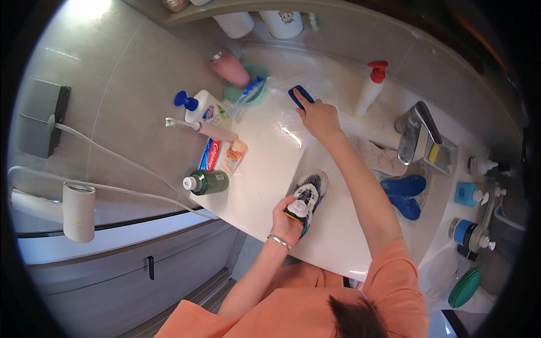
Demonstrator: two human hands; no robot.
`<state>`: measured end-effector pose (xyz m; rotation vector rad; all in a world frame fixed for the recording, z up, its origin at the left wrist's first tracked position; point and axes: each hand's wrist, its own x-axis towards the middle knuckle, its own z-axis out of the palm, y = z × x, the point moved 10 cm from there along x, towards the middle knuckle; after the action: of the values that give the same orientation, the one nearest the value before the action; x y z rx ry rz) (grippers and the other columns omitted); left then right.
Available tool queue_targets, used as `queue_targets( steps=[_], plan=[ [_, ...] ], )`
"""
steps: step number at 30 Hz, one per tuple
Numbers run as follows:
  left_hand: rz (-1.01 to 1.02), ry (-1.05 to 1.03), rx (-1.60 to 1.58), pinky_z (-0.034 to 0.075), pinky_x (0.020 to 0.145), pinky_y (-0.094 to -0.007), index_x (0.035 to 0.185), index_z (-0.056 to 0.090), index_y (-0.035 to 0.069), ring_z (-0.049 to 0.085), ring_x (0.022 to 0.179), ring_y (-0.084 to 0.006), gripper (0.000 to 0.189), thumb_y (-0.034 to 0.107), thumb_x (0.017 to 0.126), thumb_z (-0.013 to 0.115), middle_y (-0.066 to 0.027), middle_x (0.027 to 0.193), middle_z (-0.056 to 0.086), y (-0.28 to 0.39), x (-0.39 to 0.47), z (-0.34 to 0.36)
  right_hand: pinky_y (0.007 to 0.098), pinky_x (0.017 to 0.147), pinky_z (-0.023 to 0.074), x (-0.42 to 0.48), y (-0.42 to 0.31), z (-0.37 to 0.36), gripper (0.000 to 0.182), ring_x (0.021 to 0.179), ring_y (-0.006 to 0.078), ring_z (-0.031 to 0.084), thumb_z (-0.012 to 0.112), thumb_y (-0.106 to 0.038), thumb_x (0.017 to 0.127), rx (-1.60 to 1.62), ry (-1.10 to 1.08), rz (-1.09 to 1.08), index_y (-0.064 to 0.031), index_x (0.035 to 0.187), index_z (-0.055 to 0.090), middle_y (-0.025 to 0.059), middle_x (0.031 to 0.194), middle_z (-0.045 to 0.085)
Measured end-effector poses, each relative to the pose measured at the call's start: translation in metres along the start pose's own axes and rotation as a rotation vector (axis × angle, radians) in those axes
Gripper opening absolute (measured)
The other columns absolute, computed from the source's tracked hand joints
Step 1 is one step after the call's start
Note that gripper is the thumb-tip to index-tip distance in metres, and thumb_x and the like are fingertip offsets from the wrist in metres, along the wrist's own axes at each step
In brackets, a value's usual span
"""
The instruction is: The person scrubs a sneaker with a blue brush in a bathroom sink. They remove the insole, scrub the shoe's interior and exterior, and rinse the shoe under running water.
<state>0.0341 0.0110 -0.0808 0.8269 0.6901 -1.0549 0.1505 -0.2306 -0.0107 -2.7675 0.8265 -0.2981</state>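
My left hand (288, 219), with a silver bangle at the wrist, grips the heel end of a grey and white sneaker (310, 194). The sneaker's toe points away from me over the edge of the sink basin. Farther off, my right hand (317, 118) holds a blue brush (301, 97) against or just above the wet white counter (262, 148); which of the two is unclear. Two blue insoles (403, 186) lie in the basin at the right, beside a pale wet shoe or cloth (378, 156) partly under the faucet.
A chrome faucet (416, 131) and a red-topped pump bottle (372, 88) stand at the right. To the left are a green bowl (262, 95) with a pink tumbler, a lotion bottle (207, 105), an electric toothbrush (217, 132), toothpaste (211, 154) and a green bottle (211, 182).
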Motion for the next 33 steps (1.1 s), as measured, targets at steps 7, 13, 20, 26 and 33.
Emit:
queue_targets(
  steps=[7, 13, 20, 26, 33],
  plan=[
    [0.026, -0.073, -0.009, 0.045, 0.089, -0.0328, 0.113, 0.055, 0.0, 0.059, 0.099, -0.0232, 0.041, 0.028, 0.085, 0.048, -0.0114, 0.11, 0.062, 0.002, 0.002, 0.004, 0.0464, 0.058, 0.0462, -0.24, -0.017, -0.008, 0.061, 0.061, 0.0388, 0.058, 0.041, -0.028, 0.093, 0.596, -0.303, 0.315, -0.0209, 0.145, 0.009, 0.0232, 0.077, 0.06],
    [0.037, -0.085, 0.136, 0.04, 0.094, -0.0338, 0.115, 0.054, 0.002, 0.056, 0.104, -0.0221, 0.041, 0.032, 0.087, 0.048, -0.0082, 0.113, 0.061, -0.006, 0.0, 0.002, 0.0486, 0.053, 0.0466, -0.238, -0.023, 0.014, 0.06, 0.058, 0.0394, 0.059, 0.04, -0.027, 0.093, 0.594, -0.2, 0.535, -0.0119, 0.145, 0.014, 0.0231, 0.071, 0.058],
    [0.039, -0.094, 0.228, 0.038, 0.097, -0.0342, 0.117, 0.053, 0.002, 0.053, 0.107, -0.023, 0.052, 0.043, 0.086, 0.049, -0.0087, 0.115, 0.059, -0.001, 0.002, 0.012, 0.048, 0.048, 0.0454, -0.254, -0.039, 0.005, 0.057, 0.052, 0.0373, 0.057, 0.041, -0.026, 0.093, 0.555, -0.272, 0.491, -0.0118, 0.143, 0.018, 0.0211, 0.066, 0.058],
    [-0.012, -0.116, 0.21, 0.038, 0.096, -0.034, 0.118, 0.053, 0.004, 0.053, 0.107, -0.0215, 0.051, 0.044, 0.087, 0.049, -0.0077, 0.115, 0.059, 0.003, -0.001, 0.019, 0.05, 0.047, 0.044, -0.276, -0.064, -0.007, 0.057, 0.05, 0.0388, 0.056, 0.043, -0.027, 0.093, 0.636, -0.33, 0.431, -0.0119, 0.143, 0.02, 0.0232, 0.062, 0.057],
    [-0.038, -0.195, 0.234, 0.039, 0.096, -0.0347, 0.12, 0.052, 0.002, 0.053, 0.106, -0.0237, 0.056, 0.047, 0.086, 0.047, -0.0094, 0.117, 0.057, -0.006, -0.004, 0.023, 0.0501, 0.047, 0.044, -0.235, -0.032, 0.007, 0.058, 0.05, 0.0391, 0.056, 0.044, -0.025, 0.092, 0.527, -0.068, 0.447, -0.0136, 0.143, 0.019, 0.0231, 0.062, 0.057]
  ],
)
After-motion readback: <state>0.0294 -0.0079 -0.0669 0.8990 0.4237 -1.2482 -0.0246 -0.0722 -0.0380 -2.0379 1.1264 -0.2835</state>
